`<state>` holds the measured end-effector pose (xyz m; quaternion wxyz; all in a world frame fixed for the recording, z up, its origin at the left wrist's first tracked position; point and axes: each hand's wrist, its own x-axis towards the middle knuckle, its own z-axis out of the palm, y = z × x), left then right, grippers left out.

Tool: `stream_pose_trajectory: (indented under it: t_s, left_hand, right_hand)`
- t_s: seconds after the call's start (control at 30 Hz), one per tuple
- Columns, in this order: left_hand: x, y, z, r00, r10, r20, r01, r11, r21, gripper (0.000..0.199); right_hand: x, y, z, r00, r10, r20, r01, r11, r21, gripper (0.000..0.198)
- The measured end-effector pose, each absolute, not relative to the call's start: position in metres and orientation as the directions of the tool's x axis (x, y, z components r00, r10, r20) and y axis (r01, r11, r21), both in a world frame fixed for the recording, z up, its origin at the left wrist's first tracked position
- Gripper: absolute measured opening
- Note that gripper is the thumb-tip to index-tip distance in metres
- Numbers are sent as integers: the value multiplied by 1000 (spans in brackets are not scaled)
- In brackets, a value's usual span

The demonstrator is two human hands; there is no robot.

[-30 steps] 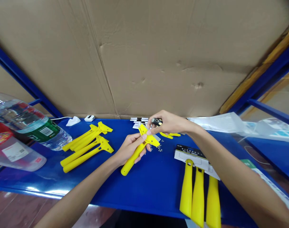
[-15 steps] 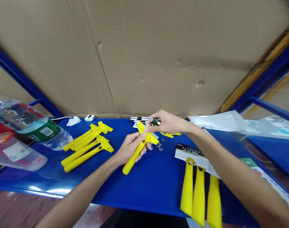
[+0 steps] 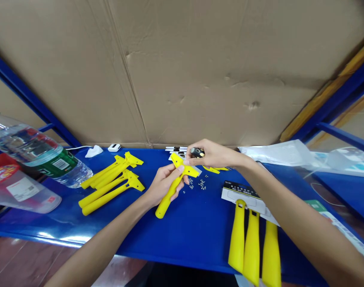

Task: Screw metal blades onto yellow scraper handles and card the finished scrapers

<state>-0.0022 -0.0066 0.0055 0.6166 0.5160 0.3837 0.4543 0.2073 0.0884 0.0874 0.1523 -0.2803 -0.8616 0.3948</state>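
A tall brown cardboard sheet [image 3: 200,71] backs the glossy blue worktop [image 3: 200,235]. Over it, the left hand [image 3: 162,185] has its grip wrapped round a yellow, T-headed plastic handle [image 3: 167,202]; the right hand [image 3: 211,153], beside that head, holds a black-and-yellow tool [image 3: 196,152]. Small silver screws [image 3: 202,184] lie nearby.

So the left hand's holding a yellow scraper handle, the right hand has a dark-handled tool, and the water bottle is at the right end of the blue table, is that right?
Not quite: the head view shows the water bottle at the left end of the blue table. The left hand does hold a yellow scraper handle, and the right hand a dark-handled tool.
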Motion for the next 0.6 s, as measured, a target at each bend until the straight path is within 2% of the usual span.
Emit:
stream_pose_trajectory:
  t_s: [0.6]
  left_hand:
    - [3, -13, 7, 199, 978, 62, -115, -40, 993, 43]
  right_hand:
    - [203, 92, 79, -766, 638, 80, 333, 500, -799, 33]
